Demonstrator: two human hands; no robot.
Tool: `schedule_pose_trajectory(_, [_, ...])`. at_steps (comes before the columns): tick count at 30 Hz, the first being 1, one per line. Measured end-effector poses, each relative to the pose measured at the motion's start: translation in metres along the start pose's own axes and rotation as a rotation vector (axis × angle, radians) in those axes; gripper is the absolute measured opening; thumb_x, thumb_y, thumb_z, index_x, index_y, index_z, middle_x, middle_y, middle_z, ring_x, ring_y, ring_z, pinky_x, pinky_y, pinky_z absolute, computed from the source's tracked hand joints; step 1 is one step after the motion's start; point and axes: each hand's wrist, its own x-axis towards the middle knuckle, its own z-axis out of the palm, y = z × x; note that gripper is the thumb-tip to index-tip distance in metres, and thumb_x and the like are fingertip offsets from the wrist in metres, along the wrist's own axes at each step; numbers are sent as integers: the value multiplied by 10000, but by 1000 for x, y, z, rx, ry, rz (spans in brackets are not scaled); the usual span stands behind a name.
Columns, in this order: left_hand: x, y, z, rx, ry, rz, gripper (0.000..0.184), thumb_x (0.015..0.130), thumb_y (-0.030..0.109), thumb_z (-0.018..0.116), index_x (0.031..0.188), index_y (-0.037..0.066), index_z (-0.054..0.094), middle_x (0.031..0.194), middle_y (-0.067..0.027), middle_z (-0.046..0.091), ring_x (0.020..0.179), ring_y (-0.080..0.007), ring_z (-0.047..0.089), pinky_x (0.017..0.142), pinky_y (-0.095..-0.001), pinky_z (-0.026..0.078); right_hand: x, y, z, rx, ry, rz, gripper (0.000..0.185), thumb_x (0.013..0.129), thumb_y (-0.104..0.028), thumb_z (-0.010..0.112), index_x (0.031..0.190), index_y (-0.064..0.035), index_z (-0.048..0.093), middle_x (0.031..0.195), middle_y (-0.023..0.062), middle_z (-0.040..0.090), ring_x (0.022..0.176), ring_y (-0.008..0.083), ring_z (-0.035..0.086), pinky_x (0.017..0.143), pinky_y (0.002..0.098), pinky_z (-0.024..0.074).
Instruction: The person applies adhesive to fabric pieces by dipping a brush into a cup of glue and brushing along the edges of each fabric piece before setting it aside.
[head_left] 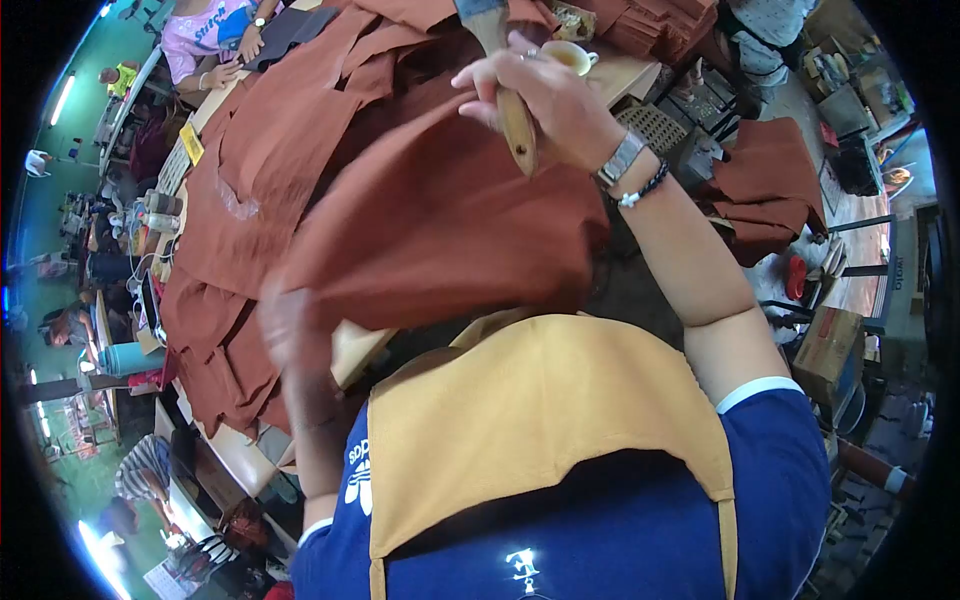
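My right hand [560, 105] is closed around a flat paintbrush [517, 130], its wooden handle pointing down toward me and its bristles up at the top edge. Below it a reddish-brown leather-like sheet [460, 230] is raised and partly blurred, its near edge hanging close to my apron. My left hand [295, 330] is at the left edge of this sheet, so smeared by motion that its fingers cannot be made out. More reddish-brown pieces [270, 190] lie overlapping on the table beneath. A pale cup [570, 57] stands just beyond my right hand.
Stacked brown pieces [650, 30] lie at the top, and others [765, 185] hang at the right. Across the table is a person in a pink shirt [195, 45]. A cardboard box [830, 350] stands at the right. A yellow label [191, 144] is at the table's left edge.
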Motion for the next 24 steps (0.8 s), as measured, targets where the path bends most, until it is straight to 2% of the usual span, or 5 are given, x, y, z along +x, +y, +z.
schedule_pose_trajectory(5, [-40,31,-100,68,531,222,275,950,40,617,1221,-8,609,1118,-60,669,981,-141,619,876,-287,507,-75,-16,44,285,-250,244,375,815,-99,811,1142,-79,629,828,56,628,775,285,645,719,345,538])
schedule_pose_trajectory(7, [-49,41,-110,62,577,259,279,954,43,610,1229,-8,605,1130,-64,665,990,-146,619,882,-291,508,-107,-18,67,299,-357,89,421,805,-90,807,1180,-69,615,832,54,629,786,285,644,725,356,549])
schedule_pose_trajectory(14, [-53,45,-103,6,527,280,295,968,57,585,1255,-9,590,1172,-81,650,1024,-163,619,901,-304,509,-156,-16,86,107,-415,-77,244,873,-98,593,1112,-98,544,848,94,649,836,309,648,747,370,565])
schedule_pose_trajectory(21, [-23,35,-75,-92,395,273,311,981,70,560,1282,-10,576,1215,-97,636,1058,-181,618,920,-317,510,-158,-20,28,109,-464,289,71,871,-80,592,880,-109,529,759,104,604,737,332,617,675,394,534])
schedule_pose_trajectory(24, [-6,33,-60,-138,338,272,318,987,76,549,1293,-10,569,1233,-104,630,1073,-188,618,928,-323,511,-189,0,-13,89,-290,450,62,867,-51,576,921,-76,560,740,46,577,684,221,595,621,344,492])
